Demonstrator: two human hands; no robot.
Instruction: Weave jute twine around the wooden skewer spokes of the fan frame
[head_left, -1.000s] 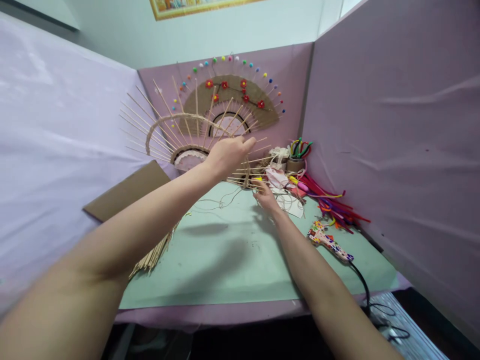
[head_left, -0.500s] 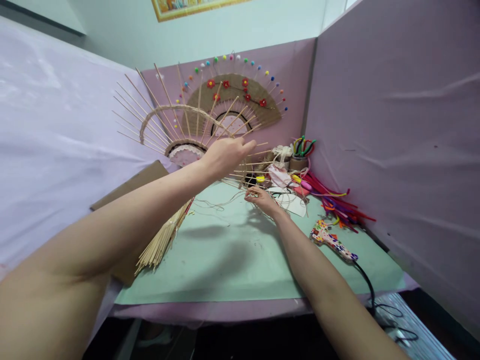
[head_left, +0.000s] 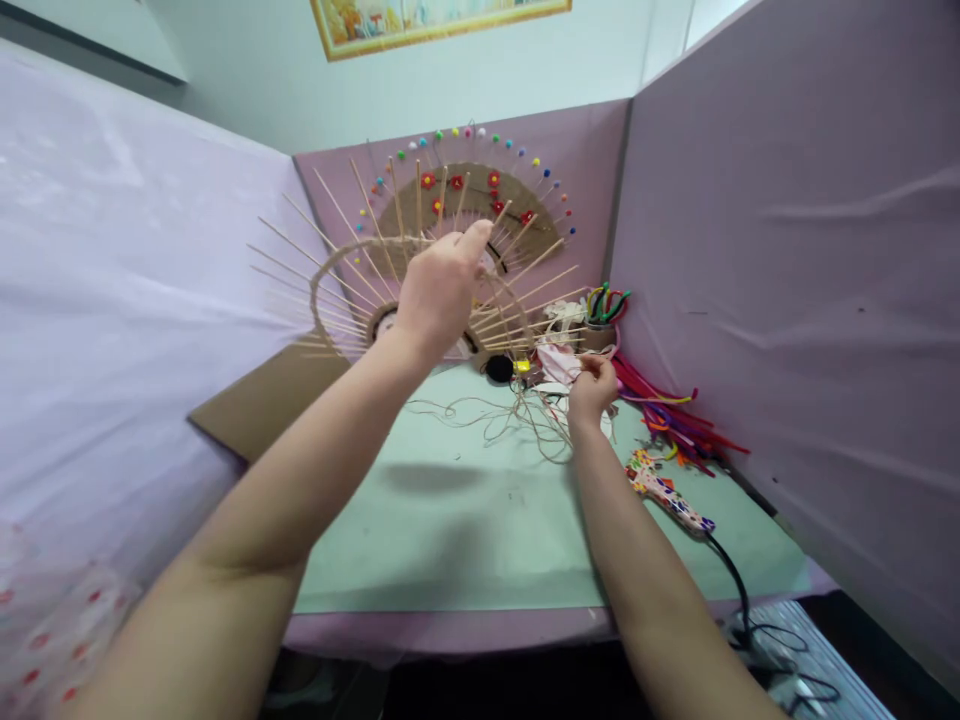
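A half-round fan frame of thin wooden sticks [head_left: 345,262] is held up over the table, its sticks spreading outward from a small curved base. A band of woven twine [head_left: 315,300] arcs across the sticks. My left hand [head_left: 442,285] is closed on the frame near its middle, with the back of the hand covering part of the base. My right hand [head_left: 592,385] is apart from the frame to the right, fingers pinched on the thin twine. Loose loops of the twine [head_left: 517,415] lie on the table below the frame.
A finished fan with red flowers and coloured beads [head_left: 472,185] stands against the back panel. At right are a cup of scissors [head_left: 600,330], pipe cleaners [head_left: 690,420] and a patterned glue gun [head_left: 671,500] with its cord. A brown board [head_left: 262,400] leans at left.
My right hand has moved right and slightly up, away from the frame. My left hand has risen and the frame has shifted right and turned. The bundle of sticks is out of sight behind my left arm.
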